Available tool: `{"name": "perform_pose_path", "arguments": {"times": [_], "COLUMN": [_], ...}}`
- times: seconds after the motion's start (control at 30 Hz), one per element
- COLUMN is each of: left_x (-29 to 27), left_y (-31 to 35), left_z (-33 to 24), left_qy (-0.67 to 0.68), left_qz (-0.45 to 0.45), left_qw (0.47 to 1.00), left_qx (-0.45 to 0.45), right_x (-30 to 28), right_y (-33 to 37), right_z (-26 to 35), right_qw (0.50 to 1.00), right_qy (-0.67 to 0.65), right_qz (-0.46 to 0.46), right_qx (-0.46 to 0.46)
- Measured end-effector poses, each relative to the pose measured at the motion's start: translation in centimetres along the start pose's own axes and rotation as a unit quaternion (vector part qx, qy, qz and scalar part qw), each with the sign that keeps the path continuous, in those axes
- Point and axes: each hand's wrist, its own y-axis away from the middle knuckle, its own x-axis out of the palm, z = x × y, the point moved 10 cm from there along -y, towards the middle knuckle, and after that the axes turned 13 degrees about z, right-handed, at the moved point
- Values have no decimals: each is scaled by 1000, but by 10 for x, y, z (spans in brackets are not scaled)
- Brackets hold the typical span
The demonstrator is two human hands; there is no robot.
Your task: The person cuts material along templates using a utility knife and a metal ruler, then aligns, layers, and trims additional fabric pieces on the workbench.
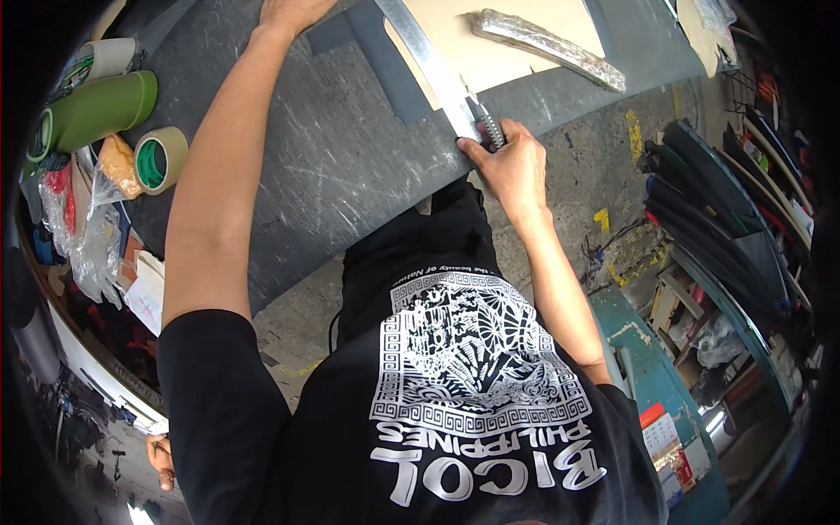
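A: What's nearest on the worktop?

B: The right hand, at its near edge, right of centre in the upper half of the frame. Its fingers are closed around a utility knife, the thumb tip at the near end of a metal ruler.

A: Which step does that look like?

B: My reading: the ruler is being held or set as a guide, with the knife ready. I can't tell whether the blade touches anything.

A: What would the next move call for?

B: A ruler pressed flat, I'd say, and fingers clear of the blade's line.

A: Which way do they point?

B: The knife's blade aims up and slightly left. The ruler's long axis slants up-left to the frame's upper edge, which cuts it off; the knife lies roughly along its right side.

A: Farther off?

B: The ruler lies over a tan sheet, upper middle, with a dark sheet to its left. A plastic-wrapped bar slopes down-right across the tan one. The left hand is at the upper edge, its fingers cut off, so I can't tell their state.
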Motion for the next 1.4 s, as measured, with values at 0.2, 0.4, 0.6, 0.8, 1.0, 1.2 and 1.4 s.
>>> {"name": "perform_pose_path", "arguments": {"times": [0.2, 0.4, 0.6, 0.8, 1.0, 1.2, 1.4], "left_x": [18, 3, 2, 0, -2, -8, -3], "left_y": [-5, 2, 2, 2, 2, 1, 5], "left_z": [12, -4, -3, -4, -5, -5, -1], "left_qy": [18, 2, 10, 0, 3, 3, 6], "left_qz": [-14, -5, -16, -19, -20, -14, -22], "left_qw": [999, 1000, 999, 1000, 1000, 1000, 1000], "left_qx": [32, 11, 26, 22, 22, 12, 7], "right_x": [12, 11, 10, 9, 10, 8, 8], "right_y": [4, 4, 8, 10, 11, 11, 13], "right_z": [3, -4, -3, -2, 0, 6, 4], "right_qw": [1000, 1000, 1000, 999, 999, 997, 998], "right_qy": [-16, -13, -31, -34, -22, -22, -32], "right_qz": [4, 9, 2, -4, -26, -49, -27], "right_qx": [1, 15, -3, -10, -31, -53, -44]}}
